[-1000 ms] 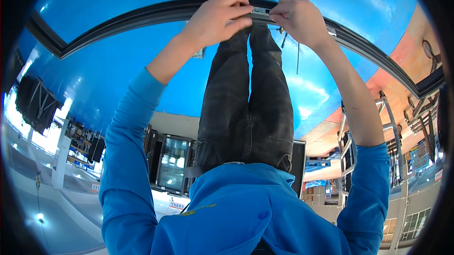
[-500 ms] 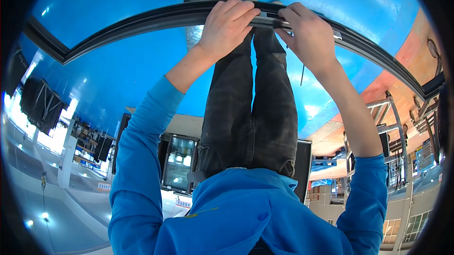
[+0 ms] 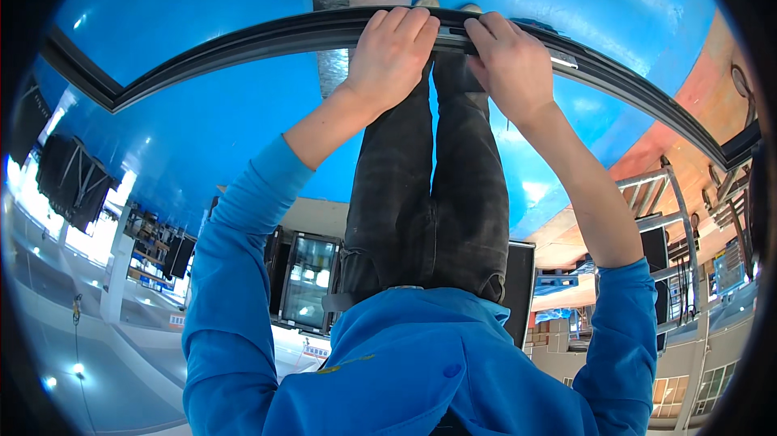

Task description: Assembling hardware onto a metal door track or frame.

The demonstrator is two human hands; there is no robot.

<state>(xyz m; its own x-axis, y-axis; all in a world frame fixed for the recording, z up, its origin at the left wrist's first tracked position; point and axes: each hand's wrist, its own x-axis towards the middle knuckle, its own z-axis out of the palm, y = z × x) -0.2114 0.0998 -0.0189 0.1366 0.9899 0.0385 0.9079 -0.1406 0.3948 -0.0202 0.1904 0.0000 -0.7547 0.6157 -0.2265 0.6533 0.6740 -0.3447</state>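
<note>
While blue floor (image 3: 227,129) spreads below the black frame (image 3: 307,30), a metal rack (image 3: 662,221) near its right end, the left hand (image 3: 390,60) and right hand (image 3: 515,68) clasp its middle.

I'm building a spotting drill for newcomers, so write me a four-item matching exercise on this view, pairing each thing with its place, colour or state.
Column one
1. Right hand
2. Frame
3. Trousers
4. Jacket

Column two
A. dark, pictured between the frame and the jacket
B. touching the frame, fingers bent
C. blue, reaching the picture's bottom edge
D. black, curving across the picture's upper part

Pairs: 1-B; 2-D; 3-A; 4-C
</note>
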